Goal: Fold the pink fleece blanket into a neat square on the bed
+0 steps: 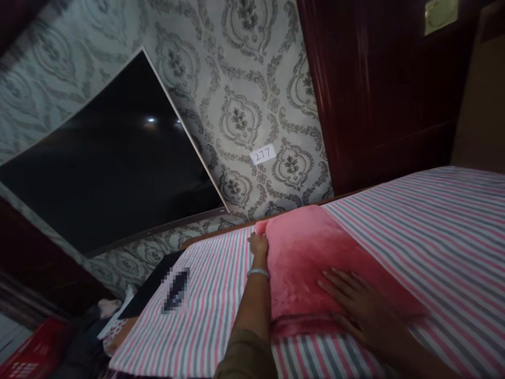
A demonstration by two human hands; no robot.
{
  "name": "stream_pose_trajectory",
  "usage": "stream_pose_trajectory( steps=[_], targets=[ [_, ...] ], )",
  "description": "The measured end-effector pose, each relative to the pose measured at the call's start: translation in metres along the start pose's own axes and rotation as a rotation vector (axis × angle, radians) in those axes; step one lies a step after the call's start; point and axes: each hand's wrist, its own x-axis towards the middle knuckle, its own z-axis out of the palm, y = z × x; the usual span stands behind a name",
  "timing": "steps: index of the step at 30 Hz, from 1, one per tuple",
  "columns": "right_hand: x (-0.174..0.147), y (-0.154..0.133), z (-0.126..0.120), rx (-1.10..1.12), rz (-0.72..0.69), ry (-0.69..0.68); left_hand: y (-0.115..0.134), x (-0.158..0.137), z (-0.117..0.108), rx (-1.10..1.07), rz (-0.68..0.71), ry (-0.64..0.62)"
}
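Left hand (258, 244): positioned at the 10 o'clock corner of the pink cloth (303, 247), fingers curled at its edge; whether they grip the fabric cannot be determined. Right hand (359, 300): laid flat on the 4 o'clock portion of the cloth, palm down, fingers extended, thumb set apart. A pale bracelet (258, 272) encircles the left wrist; a dark sleeve (246, 352) covers that forearm at 7 o'clock.

All clock positions take the pink cloth as dial centre. The cloth lies on the striped sheet (213, 289), with stripes visible on either side and along the 6 o'clock edge, where a darker fold runs. At 9 o'clock, a pixelated patch (175, 290) on the sheet obscures its contents.

Beyond the sheet, a dark-screened television (110, 158) occupies 10 o'clock. At 11 o'clock, a white card (263, 154) marked "277" is fixed to the patterned wallpaper (240, 118). A dark red panel (366, 105) stands at 1 o'clock. Between 8 and 9 o'clock sits a red basket (37, 350).
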Motion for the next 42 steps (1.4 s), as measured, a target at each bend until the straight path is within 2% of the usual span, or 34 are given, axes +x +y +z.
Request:
stream_pose_trajectory(
  steps=[3,8,12,16,18,21,23,25,28,30,34,37,39,42],
  targets=[
    [0.000,0.000,0.000,-0.009,0.007,-0.001,0.003,-0.005,-0.011,-0.027,-0.061,-0.033],
    [-0.002,0.000,0.000,0.048,0.035,-0.038,-0.004,-0.019,-0.039,-0.191,-0.074,-0.241],
    [-0.007,0.002,0.000,0.120,0.075,-0.088,-0.019,-0.041,-0.055,-0.381,-0.102,-0.413],
    [-0.009,0.005,-0.003,0.129,0.086,-0.107,-0.043,-0.076,-0.065,-0.554,-0.104,-0.497],
    [-0.006,0.003,-0.006,0.124,0.091,-0.101,-0.057,-0.098,-0.070,-0.646,-0.065,-0.547],
    [0.004,-0.013,-0.013,0.099,0.096,-0.074,-0.072,-0.127,-0.075,-0.815,0.075,-0.647],
    [0.013,-0.033,-0.016,0.086,0.065,-0.066,-0.076,-0.141,-0.075,-0.881,0.110,-0.649],
    [0.023,-0.056,-0.017,0.088,0.026,-0.066,-0.074,-0.150,-0.075,-0.911,0.053,-0.598],
    [0.039,-0.084,-0.014,0.101,0.022,-0.046,-0.060,-0.161,-0.074,-0.992,-0.011,-0.538],
    [0.047,-0.092,-0.011,0.093,0.064,-0.005,-0.047,-0.171,-0.076,-1.066,0.009,-0.496],
    [0.058,-0.084,-0.007,0.085,0.131,0.152,-0.030,-0.194,-0.080,-1.201,0.036,-0.466],
    [0.061,-0.069,-0.012,0.175,0.117,0.173,-0.033,-0.201,-0.081,-1.267,-0.011,-0.468],
    [0.059,-0.060,-0.020,0.219,0.126,0.147,-0.042,-0.196,-0.079,-1.290,-0.083,-0.516],
    [0.046,-0.048,-0.039,0.254,0.119,0.173,-0.056,-0.179,-0.072,-1.271,-0.219,-0.657]
  ],
)
